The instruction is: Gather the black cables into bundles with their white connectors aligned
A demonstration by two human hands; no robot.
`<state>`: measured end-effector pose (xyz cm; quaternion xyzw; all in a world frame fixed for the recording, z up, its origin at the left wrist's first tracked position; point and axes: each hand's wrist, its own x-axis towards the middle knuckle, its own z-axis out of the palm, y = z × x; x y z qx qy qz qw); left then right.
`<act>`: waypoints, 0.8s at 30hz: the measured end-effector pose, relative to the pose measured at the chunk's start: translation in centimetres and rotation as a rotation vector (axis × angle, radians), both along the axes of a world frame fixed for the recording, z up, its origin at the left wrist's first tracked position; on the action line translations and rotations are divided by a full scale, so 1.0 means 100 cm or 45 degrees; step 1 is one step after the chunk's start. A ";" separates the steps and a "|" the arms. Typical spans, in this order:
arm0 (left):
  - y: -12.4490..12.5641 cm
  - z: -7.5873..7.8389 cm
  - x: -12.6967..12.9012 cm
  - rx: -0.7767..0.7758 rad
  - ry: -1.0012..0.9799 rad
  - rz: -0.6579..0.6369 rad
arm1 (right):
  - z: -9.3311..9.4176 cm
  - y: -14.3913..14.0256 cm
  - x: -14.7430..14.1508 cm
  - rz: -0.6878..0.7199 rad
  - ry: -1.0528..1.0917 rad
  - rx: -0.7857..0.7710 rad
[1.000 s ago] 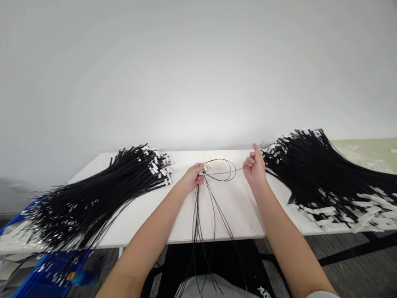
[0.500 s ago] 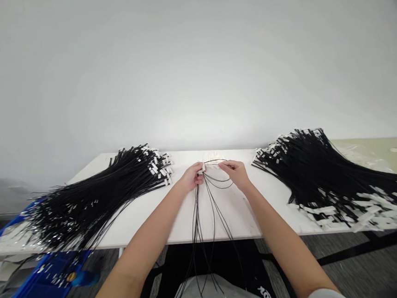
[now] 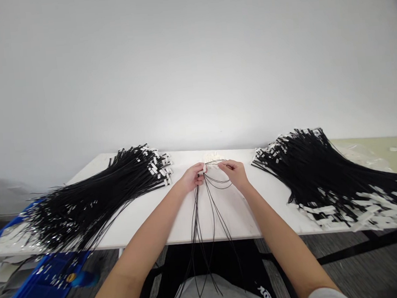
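My left hand (image 3: 193, 176) is closed on a small white connector (image 3: 204, 168) with thin black wires running from it. Several of these black wires (image 3: 198, 218) hang down past the table's front edge toward my lap. My right hand (image 3: 233, 170) pinches black wire just to the right of the connector, and wires loop between the two hands. The exact wire ends in my right fingertips are too small to make out. Behind my hands lies a small pile of cream-white connectors (image 3: 213, 157) on the white table (image 3: 149, 218).
To the left lies a large bundle of black wires (image 3: 98, 199) with white connector ends, overhanging the table's front. Another large bundle (image 3: 311, 162) spreads on the right. A blue bin (image 3: 41, 297) stands at the lower left. A clear plastic bag (image 3: 362, 158) lies behind the right bundle.
Both hands stay almost in place, the right one shifting very slightly left. The wires between them have changed shape a little, and the hanging ends sway slightly.
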<state>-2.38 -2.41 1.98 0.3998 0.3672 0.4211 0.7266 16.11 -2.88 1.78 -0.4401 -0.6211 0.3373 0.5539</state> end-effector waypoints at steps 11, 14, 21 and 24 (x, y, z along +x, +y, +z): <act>-0.002 0.002 0.002 0.023 0.057 0.009 | -0.004 0.001 0.001 -0.098 -0.202 0.215; -0.002 0.001 0.004 0.025 0.097 0.020 | -0.004 0.000 0.002 -0.148 -0.392 0.395; 0.001 -0.007 0.004 0.069 0.138 -0.031 | -0.009 -0.004 0.004 -0.313 -0.909 0.653; 0.001 -0.010 0.004 0.090 0.156 -0.057 | -0.012 -0.004 0.003 -0.283 -0.965 0.688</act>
